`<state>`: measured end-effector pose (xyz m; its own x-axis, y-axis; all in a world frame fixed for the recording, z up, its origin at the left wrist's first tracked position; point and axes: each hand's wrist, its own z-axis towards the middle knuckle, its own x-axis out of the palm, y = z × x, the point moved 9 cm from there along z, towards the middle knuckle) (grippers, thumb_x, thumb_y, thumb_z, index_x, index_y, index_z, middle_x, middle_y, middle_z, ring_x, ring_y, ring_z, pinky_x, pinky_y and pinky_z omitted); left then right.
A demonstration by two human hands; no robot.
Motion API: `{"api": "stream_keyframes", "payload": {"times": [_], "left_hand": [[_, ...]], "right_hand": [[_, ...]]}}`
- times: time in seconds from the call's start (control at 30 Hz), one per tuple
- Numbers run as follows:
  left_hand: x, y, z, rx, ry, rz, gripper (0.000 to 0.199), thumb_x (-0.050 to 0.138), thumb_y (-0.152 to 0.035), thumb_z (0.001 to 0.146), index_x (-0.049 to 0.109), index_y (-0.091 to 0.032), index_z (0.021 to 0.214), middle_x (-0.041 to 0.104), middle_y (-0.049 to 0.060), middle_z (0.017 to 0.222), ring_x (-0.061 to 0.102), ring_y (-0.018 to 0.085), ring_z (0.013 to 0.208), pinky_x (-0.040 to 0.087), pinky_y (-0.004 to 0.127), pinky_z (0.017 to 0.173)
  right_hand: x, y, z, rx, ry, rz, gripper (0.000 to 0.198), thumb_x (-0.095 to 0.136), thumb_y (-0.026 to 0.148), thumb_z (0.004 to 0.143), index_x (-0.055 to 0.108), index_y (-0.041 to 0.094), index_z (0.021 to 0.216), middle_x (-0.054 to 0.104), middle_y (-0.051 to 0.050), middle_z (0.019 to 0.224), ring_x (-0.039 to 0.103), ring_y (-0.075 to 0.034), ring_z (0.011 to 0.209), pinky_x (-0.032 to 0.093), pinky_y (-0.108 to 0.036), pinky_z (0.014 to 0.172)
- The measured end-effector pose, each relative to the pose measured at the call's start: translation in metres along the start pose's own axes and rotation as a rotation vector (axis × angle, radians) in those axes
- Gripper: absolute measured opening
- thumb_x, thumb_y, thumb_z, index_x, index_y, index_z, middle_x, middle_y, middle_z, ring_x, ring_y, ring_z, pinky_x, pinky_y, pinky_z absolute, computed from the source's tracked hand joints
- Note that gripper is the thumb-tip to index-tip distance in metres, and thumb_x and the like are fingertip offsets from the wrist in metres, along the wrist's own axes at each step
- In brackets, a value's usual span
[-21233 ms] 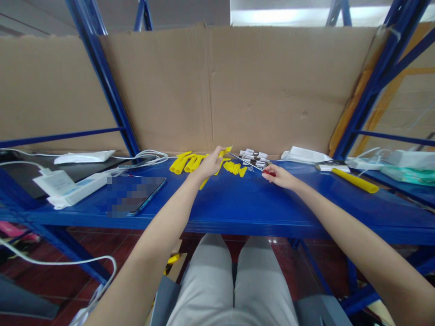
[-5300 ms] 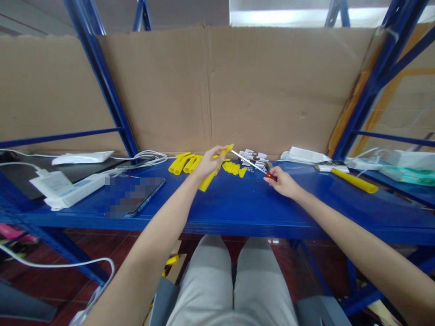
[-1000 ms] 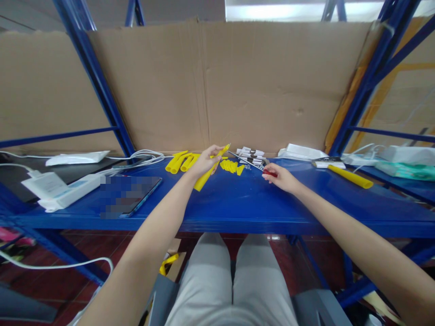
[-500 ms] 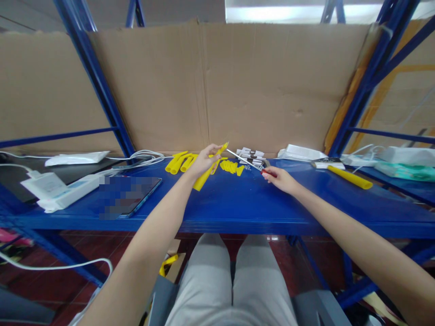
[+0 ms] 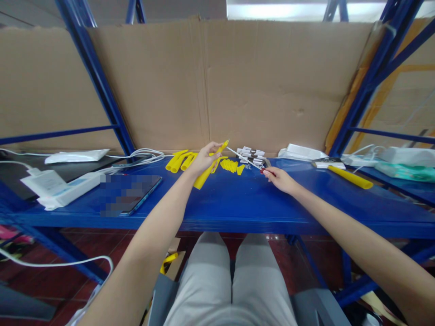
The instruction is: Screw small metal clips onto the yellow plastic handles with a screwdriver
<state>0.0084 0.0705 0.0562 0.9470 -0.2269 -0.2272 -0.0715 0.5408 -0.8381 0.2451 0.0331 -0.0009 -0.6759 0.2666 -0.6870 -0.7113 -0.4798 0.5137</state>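
My left hand (image 5: pixel 205 158) is closed around a long yellow tube (image 5: pixel 201 180), which slants up and away, its narrow end pointing at the cardboard. My right hand (image 5: pixel 281 178) grips the red handle of a screwdriver (image 5: pixel 245 159). The long metal shaft reaches left, its tip beside the tube's upper end; I cannot tell whether they touch. Several more yellow tubes (image 5: pixel 176 162) lie left of my left hand. Between the hands sits a row of small yellow cut pieces (image 5: pixel 229 166), with tiny metal parts (image 5: pixel 248 166) scattered by the screwdriver.
White-and-black packets (image 5: pixel 250 155) are stacked against the cardboard wall (image 5: pixel 272 86). On the left of the blue shelf (image 5: pixel 234 203) lie a tablet (image 5: pixel 144 197), a power strip (image 5: pixel 73 190) and white cables (image 5: pixel 149 156). To the right rest a white package (image 5: pixel 301 152) and another yellow tube (image 5: pixel 350 177).
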Motion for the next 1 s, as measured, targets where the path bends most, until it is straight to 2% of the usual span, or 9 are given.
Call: {"api": "stream_keyframes", "payload": {"times": [0.2,0.43,0.6,0.67,0.87,1.0], "left_hand": [[0.004,-0.001,-0.001,-0.029,0.023,0.020,0.024,0.052,-0.006,0.081,0.052,-0.016,0.102,0.059,-0.003,0.073,0.043,0.002,0.034,0.037,0.016,0.035],[0.001,0.000,0.000,-0.026,0.003,0.020,0.024,0.051,-0.004,0.081,0.052,-0.016,0.102,0.058,-0.004,0.075,0.042,0.001,0.034,0.037,0.016,0.034],[0.002,0.003,0.000,-0.019,0.029,0.028,0.024,0.056,-0.008,0.081,0.054,-0.018,0.103,0.060,-0.001,0.087,0.043,-0.001,0.040,0.038,0.014,0.039],[0.003,0.003,-0.001,-0.027,0.035,0.033,0.024,0.056,-0.009,0.081,0.054,-0.018,0.104,0.060,0.000,0.089,0.042,-0.001,0.040,0.038,0.014,0.039],[0.000,0.007,-0.001,-0.061,0.004,0.055,0.023,0.050,-0.007,0.082,0.052,-0.017,0.103,0.058,-0.001,0.086,0.043,0.000,0.038,0.038,0.016,0.037],[-0.001,0.008,0.000,-0.040,-0.001,0.085,0.022,0.049,-0.008,0.083,0.053,-0.018,0.103,0.058,-0.001,0.084,0.042,0.000,0.038,0.038,0.015,0.039]], "right_hand": [[-0.005,-0.006,-0.003,0.021,-0.052,0.070,0.031,0.055,0.050,0.076,0.056,0.019,0.078,0.062,-0.003,0.071,0.056,-0.017,0.062,0.047,-0.030,0.062],[0.003,-0.003,0.000,0.035,0.036,0.098,0.032,0.043,0.048,0.082,0.055,0.019,0.076,0.061,-0.004,0.070,0.052,-0.014,0.056,0.045,-0.029,0.058],[-0.007,-0.008,-0.001,0.014,-0.100,0.126,0.030,0.060,0.049,0.071,0.052,0.020,0.077,0.061,-0.002,0.074,0.056,-0.016,0.064,0.047,-0.031,0.063],[-0.007,-0.010,-0.001,0.025,-0.110,0.133,0.032,0.063,0.049,0.070,0.051,0.021,0.079,0.061,-0.002,0.075,0.057,-0.016,0.065,0.048,-0.031,0.063],[0.004,-0.004,0.000,0.029,0.027,0.060,0.029,0.045,0.045,0.083,0.057,0.019,0.078,0.062,-0.005,0.069,0.057,-0.016,0.063,0.046,-0.030,0.061],[-0.001,0.001,-0.001,-0.004,-0.015,0.041,0.029,0.048,0.047,0.081,0.057,0.019,0.076,0.061,-0.004,0.068,0.056,-0.017,0.064,0.046,-0.030,0.061]]}}
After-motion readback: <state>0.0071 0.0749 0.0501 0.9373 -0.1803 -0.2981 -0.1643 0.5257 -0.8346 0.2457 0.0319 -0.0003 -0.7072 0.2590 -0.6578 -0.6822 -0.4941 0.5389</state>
